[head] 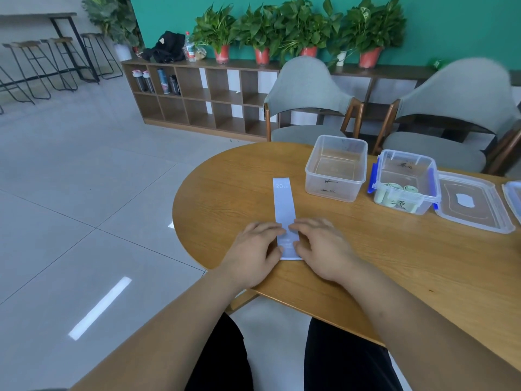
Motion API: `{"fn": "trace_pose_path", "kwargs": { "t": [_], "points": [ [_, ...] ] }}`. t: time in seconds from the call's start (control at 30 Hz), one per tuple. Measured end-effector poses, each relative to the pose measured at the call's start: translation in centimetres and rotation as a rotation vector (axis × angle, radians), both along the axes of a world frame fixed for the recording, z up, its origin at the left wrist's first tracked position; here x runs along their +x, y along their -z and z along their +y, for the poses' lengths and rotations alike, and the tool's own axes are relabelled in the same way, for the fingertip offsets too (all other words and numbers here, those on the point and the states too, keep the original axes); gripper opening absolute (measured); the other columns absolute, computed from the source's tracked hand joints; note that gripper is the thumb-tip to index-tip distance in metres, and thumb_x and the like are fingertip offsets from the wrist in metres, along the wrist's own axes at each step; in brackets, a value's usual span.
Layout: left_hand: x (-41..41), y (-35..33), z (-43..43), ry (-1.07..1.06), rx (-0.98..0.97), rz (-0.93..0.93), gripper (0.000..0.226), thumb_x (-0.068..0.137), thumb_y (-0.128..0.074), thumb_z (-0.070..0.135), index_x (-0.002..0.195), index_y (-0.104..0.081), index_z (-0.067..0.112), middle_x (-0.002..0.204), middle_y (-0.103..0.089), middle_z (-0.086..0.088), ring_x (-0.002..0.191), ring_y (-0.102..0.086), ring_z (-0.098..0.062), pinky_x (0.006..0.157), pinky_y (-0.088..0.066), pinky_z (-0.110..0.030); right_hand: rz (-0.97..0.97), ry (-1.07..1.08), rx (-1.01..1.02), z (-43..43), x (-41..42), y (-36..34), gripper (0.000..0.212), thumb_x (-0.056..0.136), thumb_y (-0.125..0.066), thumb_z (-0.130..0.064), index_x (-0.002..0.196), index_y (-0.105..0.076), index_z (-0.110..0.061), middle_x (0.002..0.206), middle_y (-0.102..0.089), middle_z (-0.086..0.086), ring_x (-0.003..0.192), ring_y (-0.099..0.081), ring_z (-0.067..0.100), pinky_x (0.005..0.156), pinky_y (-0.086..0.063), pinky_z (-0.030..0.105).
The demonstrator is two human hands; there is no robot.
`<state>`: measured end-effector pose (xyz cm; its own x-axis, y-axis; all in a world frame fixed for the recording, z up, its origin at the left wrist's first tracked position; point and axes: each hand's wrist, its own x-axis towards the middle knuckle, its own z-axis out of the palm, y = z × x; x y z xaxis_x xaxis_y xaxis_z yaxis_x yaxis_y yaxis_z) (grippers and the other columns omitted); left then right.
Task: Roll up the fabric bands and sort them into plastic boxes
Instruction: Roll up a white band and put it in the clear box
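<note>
On the round wooden tabletop (pixel 366 263), the task is partly done, as I judge it. Loose clear lid (pixel 473 204) lies flat at far right, with a second lid (pixel 514 198) cut off by the frame edge. Empty clear box (pixel 335 167) has nothing sorted into it yet. Blue-clip box (pixel 406 182), just right of it, holds several rolled green bands (pixel 394 187). Left hand (pixel 253 249) and right hand (pixel 321 249) flank the near end of the lavender band (pixel 283 201). Each grip is loose, fingers lightly bent, fingertips pressing the band, nothing wrapped around it. Whether the thumbs lift the end, cannot tell. The band lies flat and lengthwise, away from the person, printed far end near the empty box, apart from it. No roll visible yet. Left to do: roll this band and box it.

Room: the band's near end sits close to the tabletop's curved edge. Bare wood ahead gives a straight rolling lane, and the boxes stand off to the right.
</note>
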<state>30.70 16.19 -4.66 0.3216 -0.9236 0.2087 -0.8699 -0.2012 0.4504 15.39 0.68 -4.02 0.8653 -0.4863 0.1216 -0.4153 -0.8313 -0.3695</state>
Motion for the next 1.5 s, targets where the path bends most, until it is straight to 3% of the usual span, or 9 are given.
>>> {"fn": "trace_pose_path", "kwargs": {
  "t": [0.17,0.3,0.43,0.67,1.03,1.27,1.5],
  "points": [
    [-1.5,1.0,1.4,-0.051,-0.123,0.015,0.037,0.101,-0.062,0.035,0.136,-0.066,0.025,0.146,-0.057,0.015,0.139,-0.041,-0.013,0.114,-0.041,-0.041,-0.109,0.013,-0.032,1.9,-2.0,1.1,0.044,0.102,-0.055,-0.044,0.144,-0.059,-0.031,0.154,-0.050,-0.014,0.144,-0.036,0.015,0.116,-0.038,0.044],
    [-2.3,1.0,2.1,-0.016,-0.250,0.059,0.021,0.095,-0.072,0.032,0.115,-0.075,0.027,0.120,-0.067,0.022,0.121,-0.052,-0.008,0.103,-0.048,-0.034,-0.238,-0.049,-0.017,2.4,-3.8,1.5,0.029,0.096,-0.066,-0.043,0.122,-0.072,-0.033,0.132,-0.063,-0.021,0.128,-0.048,0.008,0.108,-0.044,0.040],
    [-2.5,1.8,2.5,-0.018,-0.314,0.077,0.013,0.089,-0.079,0.025,0.102,-0.079,0.027,0.109,-0.071,0.022,0.113,-0.057,-0.008,0.096,-0.051,-0.034,-0.277,-0.062,-0.003,2.6,-4.4,1.9,0.021,0.092,-0.072,-0.040,0.112,-0.076,-0.034,0.126,-0.065,-0.024,0.124,-0.052,0.005,0.104,-0.047,0.039],
    [-2.8,1.7,2.3,-0.056,-0.362,0.074,0.010,0.086,-0.081,0.019,0.094,-0.079,0.025,0.103,-0.070,0.020,0.108,-0.058,-0.007,0.090,-0.052,-0.031,-0.334,-0.036,-0.069,2.7,-4.0,2.2,0.010,0.092,-0.075,-0.028,0.102,-0.079,-0.029,0.110,-0.069,-0.020,0.107,-0.060,0.008,0.093,-0.052,0.034],
    [-2.8,0.6,1.9,-0.039,-0.291,0.070,0.012,0.089,-0.078,0.020,0.098,-0.078,0.028,0.092,-0.069,0.017,0.095,-0.057,-0.008,0.084,-0.048,-0.026,-0.355,-0.009,0.008,2.6,-4.0,2.3,0.009,0.094,-0.071,-0.034,0.102,-0.075,-0.036,0.097,-0.065,-0.022,0.096,-0.061,0.004,0.080,-0.055,0.036],
    [-2.7,0.4,2.1,-0.097,-0.320,0.164,0.013,0.084,-0.084,0.019,0.092,-0.079,0.028,0.084,-0.066,0.025,0.092,-0.061,-0.007,0.080,-0.046,-0.015,-0.353,0.046,0.045,3.1,-3.2,2.0,0.011,0.085,-0.070,-0.036,0.095,-0.073,-0.038,0.090,-0.063,-0.021,0.090,-0.061,0.003,0.083,-0.054,0.037],
    [-2.9,0.4,2.3,-0.117,-0.324,0.136,0.009,0.086,-0.084,0.023,0.089,-0.078,0.029,0.080,-0.064,0.025,0.089,-0.060,-0.006,0.078,-0.045,-0.017,-0.372,0.049,-0.020,3.1,-3.3,2.3,0.010,0.090,-0.072,-0.032,0.098,-0.077,-0.035,0.090,-0.064,-0.019,0.087,-0.053,0.003,0.082,-0.051,0.033]
  ]
}}
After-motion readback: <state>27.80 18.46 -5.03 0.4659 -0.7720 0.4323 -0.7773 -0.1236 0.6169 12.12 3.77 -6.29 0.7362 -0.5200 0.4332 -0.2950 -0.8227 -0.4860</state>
